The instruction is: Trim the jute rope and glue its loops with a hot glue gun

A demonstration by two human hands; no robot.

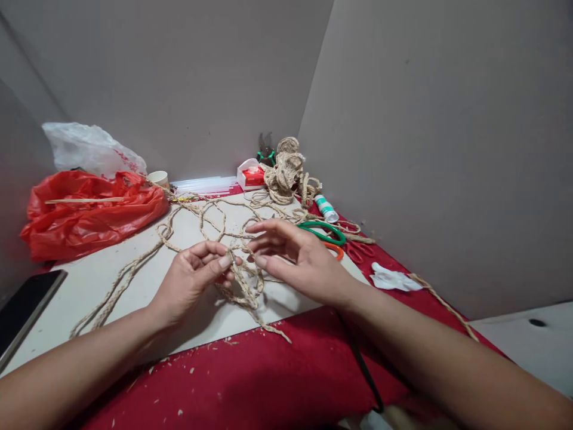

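Note:
A braided straw rope [245, 286] hangs in loops between my hands, its loose end trailing to the front edge of the white board [147, 292]. My left hand [197, 272] pinches the rope between thumb and fingers. Close beside it on the right, my right hand [298, 254] has its thumb and fingers apart around a rope loop; whether the fingertips touch the rope is hard to see. More lengths of the same rope wind over the board behind and to the left. Green scissors handles [329, 230] show just behind my right hand.
A red plastic bag [98, 209] lies at the left, near a dark phone [27, 310]. Along the back stand a paper cup [159, 178], a tissue box [250, 174], pliers [265, 152] and a rope bundle [286, 170]. A crumpled tissue [394, 278] rests on red cloth [250, 376].

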